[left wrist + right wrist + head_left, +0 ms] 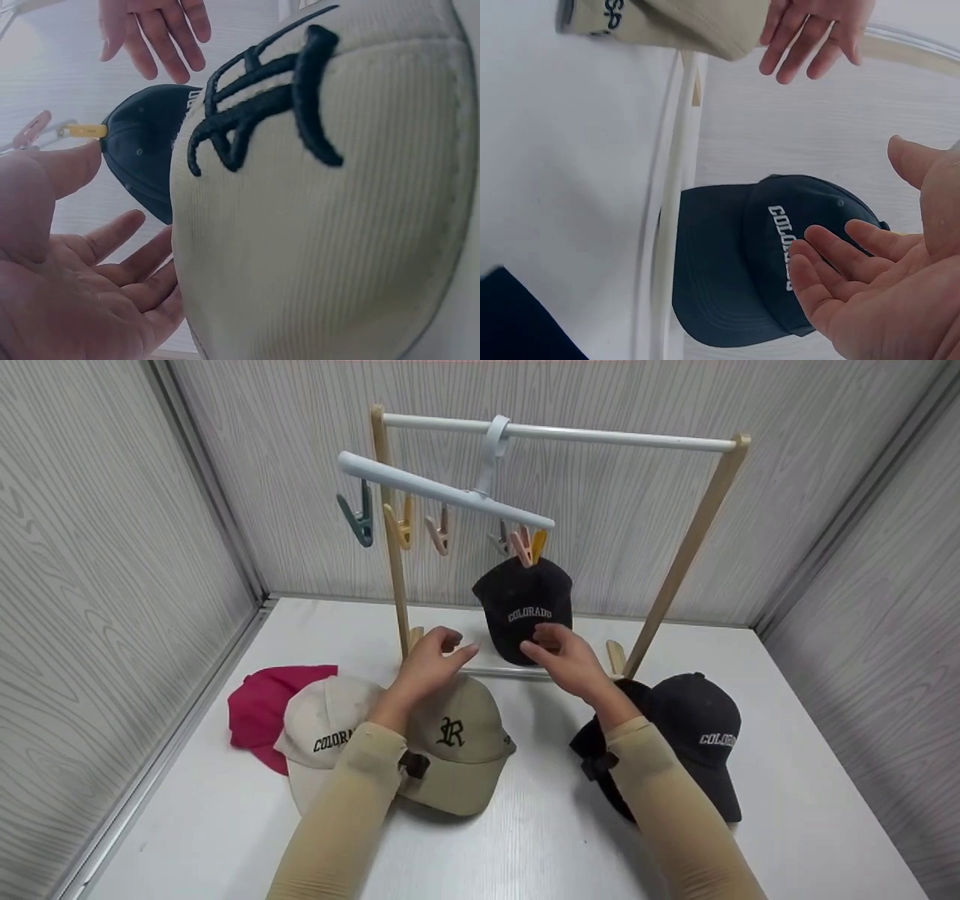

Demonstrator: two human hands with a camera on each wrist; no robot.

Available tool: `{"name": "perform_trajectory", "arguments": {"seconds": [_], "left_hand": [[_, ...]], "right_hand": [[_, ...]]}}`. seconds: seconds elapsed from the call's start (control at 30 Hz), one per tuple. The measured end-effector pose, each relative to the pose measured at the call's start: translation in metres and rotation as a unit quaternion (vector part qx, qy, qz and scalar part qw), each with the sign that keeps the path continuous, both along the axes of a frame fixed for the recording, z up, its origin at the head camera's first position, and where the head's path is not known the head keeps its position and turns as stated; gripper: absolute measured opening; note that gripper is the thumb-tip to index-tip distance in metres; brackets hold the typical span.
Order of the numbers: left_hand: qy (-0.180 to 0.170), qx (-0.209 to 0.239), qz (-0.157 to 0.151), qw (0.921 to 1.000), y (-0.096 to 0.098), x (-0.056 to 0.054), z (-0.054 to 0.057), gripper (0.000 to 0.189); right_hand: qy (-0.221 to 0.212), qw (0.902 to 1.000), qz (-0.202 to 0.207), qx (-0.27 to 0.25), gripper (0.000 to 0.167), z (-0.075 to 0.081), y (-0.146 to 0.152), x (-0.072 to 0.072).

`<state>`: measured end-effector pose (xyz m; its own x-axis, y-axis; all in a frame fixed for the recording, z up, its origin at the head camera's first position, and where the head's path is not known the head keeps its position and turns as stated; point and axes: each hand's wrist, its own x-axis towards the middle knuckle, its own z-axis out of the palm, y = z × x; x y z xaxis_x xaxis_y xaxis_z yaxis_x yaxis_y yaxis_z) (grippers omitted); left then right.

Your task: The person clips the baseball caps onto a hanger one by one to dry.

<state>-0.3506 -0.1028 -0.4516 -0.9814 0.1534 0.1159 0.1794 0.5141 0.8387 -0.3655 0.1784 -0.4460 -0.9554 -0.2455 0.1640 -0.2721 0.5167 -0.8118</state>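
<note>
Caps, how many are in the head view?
6: pink cap, and white cap, left; khaki cap, front centre; hanging black cap, back centre; rightmost black cap and partly hidden black cap, right. Others may be hidden.

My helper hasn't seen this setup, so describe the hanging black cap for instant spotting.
On the white table stands a rack with wooden legs. From its top bar hangs a pale hanger, with the black COLORADO cap clipped near its right-hand end. Unlike the other caps, lying on the table, this one hangs.

You were at a booth [90,510]: grey wood-grain walls [285,420], joined by metal strips [212,480], bordered the left, right and far edges of the white table [540,840].
</note>
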Motion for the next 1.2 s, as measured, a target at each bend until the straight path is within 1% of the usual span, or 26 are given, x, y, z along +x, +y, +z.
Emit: {"name": "perform_trajectory", "arguments": {"seconds": [0.13,0.37,0.6,0.67,0.93,1.07,1.2], "left_hand": [[0.003,-0.005,0.002,1.0,-0.001,0.005,-0.001,0.061],[0.003,0.006,0.006,1.0,-0.002,0.013,-0.001,0.059],[0.012,-0.011,0.012,0.9998,-0.003,0.017,-0.005,0.058],[0.016,-0.014,0.015,0.9997,-0.004,0.018,-0.007,0.057],[0.007,-0.024,0.035,0.9991,-0.004,0.019,-0.017,0.057],[0.006,-0.024,0.038,0.999,-0.001,0.02,-0.02,0.058],[0.003,-0.037,0.043,0.9984,-0.002,0.022,-0.02,0.059]], "right_hand": [[-0.002,1.0,0.0,-0.004,0.067,-0.006,-0.005,0.006],[-0.009,0.9998,0.008,-0.016,0.066,-0.019,-0.015,0.015],[-0.012,0.9995,0.022,-0.022,0.067,-0.032,-0.025,0.02],[-0.014,0.9994,0.023,-0.021,0.066,-0.034,-0.028,0.021],[-0.021,0.9992,0.029,-0.02,0.067,-0.043,-0.037,0.025],[-0.034,0.9988,0.029,-0.018,0.066,-0.047,-0.041,0.028],[-0.043,0.9985,0.032,-0.008,0.068,-0.051,-0.045,0.03]]}}
